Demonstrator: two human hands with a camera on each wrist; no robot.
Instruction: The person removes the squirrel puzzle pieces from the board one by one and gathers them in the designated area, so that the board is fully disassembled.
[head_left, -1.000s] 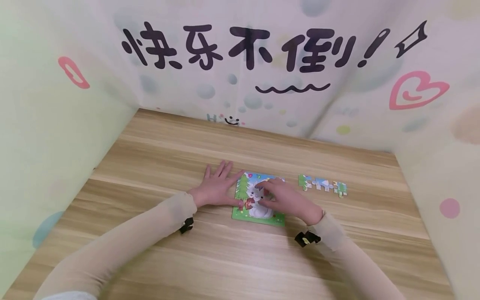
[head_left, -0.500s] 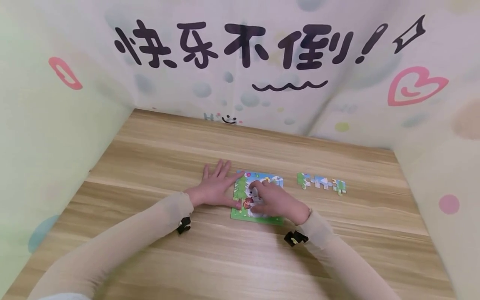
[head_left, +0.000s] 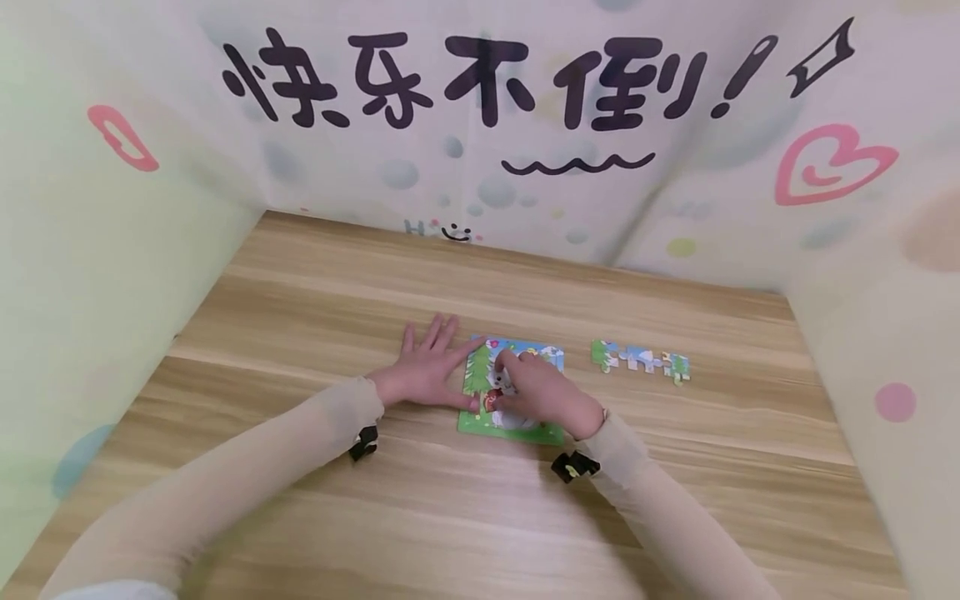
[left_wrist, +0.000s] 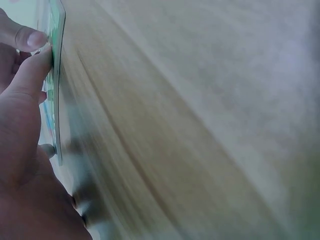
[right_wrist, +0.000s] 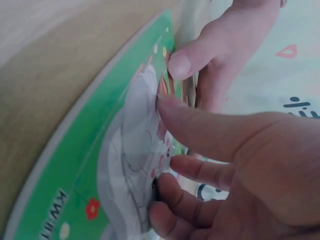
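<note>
A square jigsaw puzzle [head_left: 480,425] lies flat, with a green border and a grey-white cartoon animal before fir trees. My left hand [head_left: 426,373] is spread on the wood at its left side, with the thumb and index fingertip resting on the puzzle's left edge. My right hand [head_left: 542,390] bends over the middle of the picture and hides part of the animal. In the right wrist view, its thumb [right_wrist: 190,122] touches the picture near the brown patch, and the curved fingers touch lower down, apart from the thumb. No loose piece shows between them.
Several loose puzzle pieces [head_left: 641,359] lie in a row to the right of the puzzle. The wood-grain table [head_left: 420,517] meets a printed cloth wall [head_left: 480,183] at the back, with similar walls at left and right.
My right hand has shifted left across the puzzle, uncovering its upper right corner. My left hand has stayed at the left edge. The head view has shifted slightly.
</note>
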